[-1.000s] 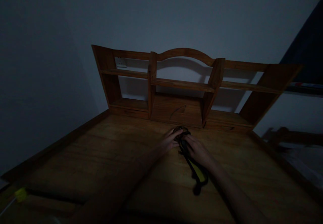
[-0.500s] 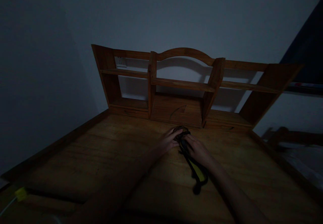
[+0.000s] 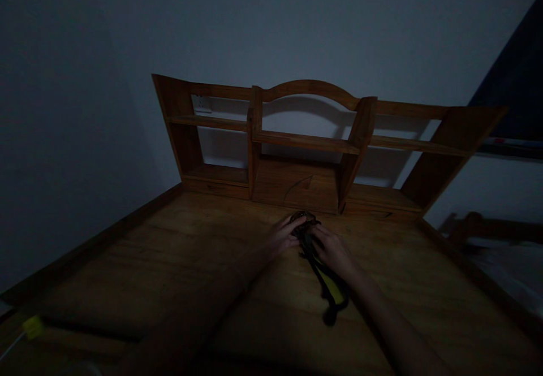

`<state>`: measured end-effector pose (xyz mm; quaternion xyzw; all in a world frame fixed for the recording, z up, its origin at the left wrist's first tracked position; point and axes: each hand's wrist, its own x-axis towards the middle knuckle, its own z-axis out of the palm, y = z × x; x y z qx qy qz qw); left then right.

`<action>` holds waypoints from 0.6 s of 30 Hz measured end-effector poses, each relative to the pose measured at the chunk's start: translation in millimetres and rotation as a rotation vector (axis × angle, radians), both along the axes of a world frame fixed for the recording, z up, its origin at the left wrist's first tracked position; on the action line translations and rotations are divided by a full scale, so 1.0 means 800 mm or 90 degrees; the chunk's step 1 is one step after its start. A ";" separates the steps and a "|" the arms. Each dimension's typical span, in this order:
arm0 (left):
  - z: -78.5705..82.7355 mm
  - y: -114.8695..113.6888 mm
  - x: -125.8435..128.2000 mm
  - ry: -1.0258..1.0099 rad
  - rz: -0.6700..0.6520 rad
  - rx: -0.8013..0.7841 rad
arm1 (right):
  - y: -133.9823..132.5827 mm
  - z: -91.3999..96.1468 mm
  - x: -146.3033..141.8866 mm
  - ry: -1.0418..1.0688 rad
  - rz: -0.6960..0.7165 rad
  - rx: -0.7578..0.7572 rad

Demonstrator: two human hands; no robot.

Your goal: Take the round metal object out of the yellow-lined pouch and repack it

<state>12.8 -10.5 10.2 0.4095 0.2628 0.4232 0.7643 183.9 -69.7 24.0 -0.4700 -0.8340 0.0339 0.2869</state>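
On the wooden desk (image 3: 178, 251) lies a dark, bulky object (image 3: 302, 216) with a black strap (image 3: 326, 294) trailing toward me. A yellow-green area shows within the strap's loop. Its exact kind cannot be made out in the dim light. My left hand (image 3: 282, 236) grips the bulky end from the left, thumb and fingers closed about it. From the right, my right hand (image 3: 333, 247) has its fingers closed on the part where the strap joins; the fingertips are partly hidden.
A wooden shelf unit (image 3: 305, 138) stands along the desk's back edge against the wall. A yellow item (image 3: 33, 326) with a pale cord sits at the lower left. Beyond the right edge are a wooden frame (image 3: 500, 230) and pale fabric (image 3: 504, 268).
Both hands keep hold of the dark object in nearly the same place. My fingers shift only slightly, and the view moves a touch.
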 end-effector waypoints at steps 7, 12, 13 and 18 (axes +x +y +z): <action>0.001 0.001 -0.001 0.013 -0.008 -0.008 | 0.001 0.000 0.003 -0.014 0.072 0.001; -0.002 0.003 0.000 0.010 -0.004 -0.009 | -0.001 -0.002 0.000 -0.007 0.067 0.013; -0.002 0.003 0.000 0.009 -0.004 -0.012 | -0.001 -0.001 -0.001 -0.013 0.064 0.015; -0.002 0.002 -0.001 0.011 -0.006 -0.005 | -0.001 0.001 -0.004 -0.036 0.057 0.019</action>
